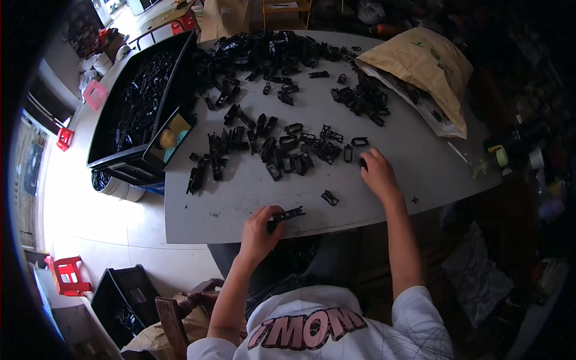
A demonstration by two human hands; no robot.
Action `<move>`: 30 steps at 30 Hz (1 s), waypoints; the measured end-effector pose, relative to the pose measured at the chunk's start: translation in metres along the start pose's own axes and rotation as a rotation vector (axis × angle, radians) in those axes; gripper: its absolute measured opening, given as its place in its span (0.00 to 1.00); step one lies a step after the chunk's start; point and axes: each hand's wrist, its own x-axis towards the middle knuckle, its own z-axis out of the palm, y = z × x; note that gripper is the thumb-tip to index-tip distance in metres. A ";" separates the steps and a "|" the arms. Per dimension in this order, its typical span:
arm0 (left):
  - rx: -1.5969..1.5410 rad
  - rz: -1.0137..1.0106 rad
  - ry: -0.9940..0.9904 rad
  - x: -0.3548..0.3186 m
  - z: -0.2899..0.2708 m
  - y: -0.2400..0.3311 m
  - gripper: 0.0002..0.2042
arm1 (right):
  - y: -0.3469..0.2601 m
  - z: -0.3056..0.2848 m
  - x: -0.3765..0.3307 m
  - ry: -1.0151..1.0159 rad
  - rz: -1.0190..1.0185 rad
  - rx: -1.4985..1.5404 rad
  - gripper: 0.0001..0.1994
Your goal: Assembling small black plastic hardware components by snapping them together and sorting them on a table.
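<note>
The left hand (259,227) pinches a long black plastic clip (288,215) at the near edge of the grey table (240,204), its long axis lying nearly level and its free end pointing right and slightly away. The right hand (377,173) rests curled on the table further right, fingertips closed on a small black part (362,162) beside the scattered pile of black pieces (282,150). A single loose clip (329,197) lies on the table between the hands.
</note>
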 end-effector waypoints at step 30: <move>-0.050 -0.078 -0.105 -0.001 0.007 0.006 0.16 | -0.093 0.028 -0.073 0.087 -0.088 0.044 0.14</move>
